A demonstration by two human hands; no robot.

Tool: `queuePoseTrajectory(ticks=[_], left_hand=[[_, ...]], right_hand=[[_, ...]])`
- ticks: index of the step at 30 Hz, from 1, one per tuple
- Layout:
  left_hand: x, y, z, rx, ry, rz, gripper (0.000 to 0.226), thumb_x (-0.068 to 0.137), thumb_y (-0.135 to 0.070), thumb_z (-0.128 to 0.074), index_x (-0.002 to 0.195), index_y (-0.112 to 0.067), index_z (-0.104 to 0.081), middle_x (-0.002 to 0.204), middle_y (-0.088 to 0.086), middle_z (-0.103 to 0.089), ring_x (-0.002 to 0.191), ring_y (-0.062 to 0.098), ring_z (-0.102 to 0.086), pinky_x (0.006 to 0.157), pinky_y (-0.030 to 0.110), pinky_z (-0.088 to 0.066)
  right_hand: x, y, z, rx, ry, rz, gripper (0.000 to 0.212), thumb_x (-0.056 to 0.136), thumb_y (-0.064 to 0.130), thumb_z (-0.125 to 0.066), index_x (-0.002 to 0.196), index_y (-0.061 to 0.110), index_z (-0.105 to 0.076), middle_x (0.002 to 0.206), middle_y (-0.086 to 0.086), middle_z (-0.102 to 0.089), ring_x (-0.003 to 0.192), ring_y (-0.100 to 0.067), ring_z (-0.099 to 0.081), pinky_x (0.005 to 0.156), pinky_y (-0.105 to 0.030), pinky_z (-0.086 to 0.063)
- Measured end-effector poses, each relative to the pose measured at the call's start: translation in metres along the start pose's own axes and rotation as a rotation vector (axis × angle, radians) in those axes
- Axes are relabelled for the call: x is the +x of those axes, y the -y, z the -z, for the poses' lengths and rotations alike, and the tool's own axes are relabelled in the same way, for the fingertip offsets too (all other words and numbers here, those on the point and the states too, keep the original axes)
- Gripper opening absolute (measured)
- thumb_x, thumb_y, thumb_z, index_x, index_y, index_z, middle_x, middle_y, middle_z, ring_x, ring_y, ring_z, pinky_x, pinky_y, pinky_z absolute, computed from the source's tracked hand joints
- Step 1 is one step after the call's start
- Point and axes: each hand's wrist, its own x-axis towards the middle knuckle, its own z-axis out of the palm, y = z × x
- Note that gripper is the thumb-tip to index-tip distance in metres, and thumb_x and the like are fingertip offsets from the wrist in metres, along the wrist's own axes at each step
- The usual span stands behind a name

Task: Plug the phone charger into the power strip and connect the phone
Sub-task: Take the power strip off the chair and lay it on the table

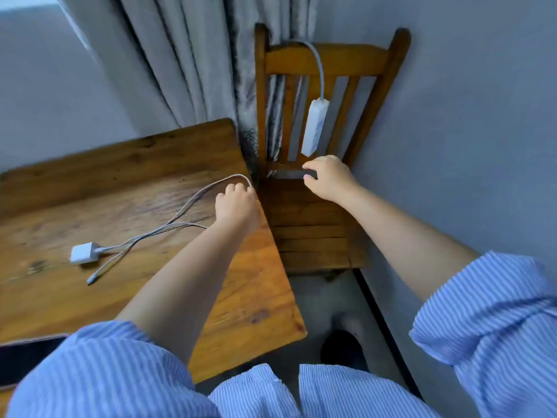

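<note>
A white charger adapter lies on the wooden table. Its white cable loops to the table's right edge, and the free plug end rests near the adapter. My left hand is closed over the loop at that edge. A white power strip hangs by its cord against the back slats of a wooden chair. My right hand hovers just below the strip, thumb and fingers around a dark flat strip at the back of the seat. A dark phone lies at the table's near-left edge, partly hidden by my sleeve.
The chair stands in the corner between the table and a pale wall. Grey curtains hang behind table and chair. A narrow strip of floor runs between the table and the wall, with my dark shoe on it.
</note>
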Motion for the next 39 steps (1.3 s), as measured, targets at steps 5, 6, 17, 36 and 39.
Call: queuePoseTrajectory(ticks=[5, 6, 17, 36, 39], left_hand=[[0.037, -0.097, 0.0, -0.013, 0.013, 0.039, 0.04, 0.091, -0.024, -0.046, 0.128, -0.009, -0.044, 0.132, 0.014, -0.048, 0.126, 0.033, -0.039, 0.101, 0.044, -0.04], [0.044, -0.114, 0.0, -0.015, 0.024, 0.05, 0.04, 0.091, -0.024, -0.046, 0.128, -0.009, -0.044, 0.133, 0.014, -0.048, 0.126, 0.033, -0.039, 0.101, 0.044, -0.039], [0.095, -0.205, 0.027, -0.049, 0.011, 0.164, 0.042, 0.091, -0.022, -0.046, 0.131, -0.007, -0.041, 0.136, 0.014, -0.046, 0.127, 0.032, -0.038, 0.098, 0.044, -0.042], [0.26, -0.164, 0.104, -0.708, -0.167, 0.249, 0.033, 0.096, -0.029, -0.04, 0.116, -0.003, -0.048, 0.109, 0.019, -0.061, 0.084, 0.03, -0.056, 0.058, 0.033, -0.041], [0.279, -0.162, 0.106, -0.944, -0.249, 0.217, 0.019, 0.096, -0.027, -0.042, 0.101, -0.011, -0.05, 0.081, 0.008, -0.059, 0.077, 0.027, -0.056, 0.06, 0.03, -0.041]], right_hand=[[0.011, -0.1, 0.037, 0.013, -0.053, 0.036, 0.032, 0.092, 0.017, -0.047, 0.121, 0.007, -0.055, 0.128, -0.017, -0.057, 0.121, -0.035, -0.046, 0.098, -0.046, -0.044], [0.013, -0.118, 0.044, 0.013, -0.053, 0.049, 0.032, 0.091, 0.017, -0.048, 0.121, 0.007, -0.056, 0.128, -0.017, -0.058, 0.12, -0.035, -0.046, 0.098, -0.045, -0.044], [0.059, -0.216, 0.106, 0.012, -0.105, 0.141, 0.028, 0.092, 0.015, -0.047, 0.116, 0.006, -0.059, 0.122, -0.017, -0.062, 0.114, -0.034, -0.053, 0.095, -0.038, -0.045], [0.23, -0.173, 0.134, -0.105, -0.158, 0.202, 0.04, 0.088, 0.006, -0.049, 0.128, 0.007, -0.045, 0.13, -0.02, -0.051, 0.12, -0.036, -0.043, 0.102, -0.044, -0.037], [0.249, -0.175, 0.133, 0.007, -0.15, 0.173, 0.037, 0.089, 0.003, -0.046, 0.125, 0.01, -0.05, 0.125, -0.019, -0.055, 0.114, -0.036, -0.048, 0.098, -0.042, -0.039]])
